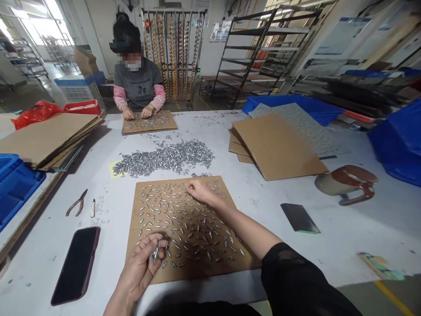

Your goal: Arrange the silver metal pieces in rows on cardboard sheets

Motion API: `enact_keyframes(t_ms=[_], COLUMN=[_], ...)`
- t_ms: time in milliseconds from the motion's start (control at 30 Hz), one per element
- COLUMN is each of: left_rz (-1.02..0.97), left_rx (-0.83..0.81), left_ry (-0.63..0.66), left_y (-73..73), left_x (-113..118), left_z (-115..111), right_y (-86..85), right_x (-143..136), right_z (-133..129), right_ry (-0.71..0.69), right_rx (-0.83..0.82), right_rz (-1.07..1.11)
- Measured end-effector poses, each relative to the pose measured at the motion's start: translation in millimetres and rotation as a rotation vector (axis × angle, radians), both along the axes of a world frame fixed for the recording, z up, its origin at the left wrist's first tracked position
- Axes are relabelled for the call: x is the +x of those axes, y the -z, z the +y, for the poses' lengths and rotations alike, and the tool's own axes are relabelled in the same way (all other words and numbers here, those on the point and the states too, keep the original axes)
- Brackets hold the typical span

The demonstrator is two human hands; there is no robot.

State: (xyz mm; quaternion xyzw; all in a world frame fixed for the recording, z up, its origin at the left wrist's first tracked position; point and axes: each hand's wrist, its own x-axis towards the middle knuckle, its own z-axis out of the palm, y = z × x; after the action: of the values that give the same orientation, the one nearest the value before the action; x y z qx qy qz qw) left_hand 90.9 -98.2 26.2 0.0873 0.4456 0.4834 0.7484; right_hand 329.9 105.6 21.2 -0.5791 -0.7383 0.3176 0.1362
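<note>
My left hand is holding small metal pieces; beyond it, my right hand is reaching over cardboard, its grip I cannot tell.

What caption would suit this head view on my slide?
Left hand holding small metal pieces, right hand over a cardboard sheet dotted with more; a co-worker opposite.
</note>
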Motion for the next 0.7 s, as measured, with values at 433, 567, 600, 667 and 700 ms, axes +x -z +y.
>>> enact_keyframes(t_ms=[433,567,600,667,700], left_rz=[0.012,0.016,0.021,0.032,0.039], left_rx=[-0.03,0.0,0.01,0.017,0.017], left_ry=[0.055,0.043,0.035,0.02,0.016], left_y=[2.9,-2.9,-4.0,-4.7,-4.3], left_x=[6.8,5.9,6.0,6.9,7.5], left_z=[6.9,7.2,7.7,8.9,9.4], right_y=[4.3,-1.4,-1.4,0.8,2.7], right_x=[-0.1,5.8,6.0,5.1,4.3], right_z=[6.5,0.6,-0.4,-1.1,-0.8], right_ry=[-0.069,-0.165,-0.211,-0.29,-0.313], right_rx=[0.146,0.206,0.2,0.19,0.191], right_rz=[-0.215,-0.265,-0.275,-0.299,-0.313])
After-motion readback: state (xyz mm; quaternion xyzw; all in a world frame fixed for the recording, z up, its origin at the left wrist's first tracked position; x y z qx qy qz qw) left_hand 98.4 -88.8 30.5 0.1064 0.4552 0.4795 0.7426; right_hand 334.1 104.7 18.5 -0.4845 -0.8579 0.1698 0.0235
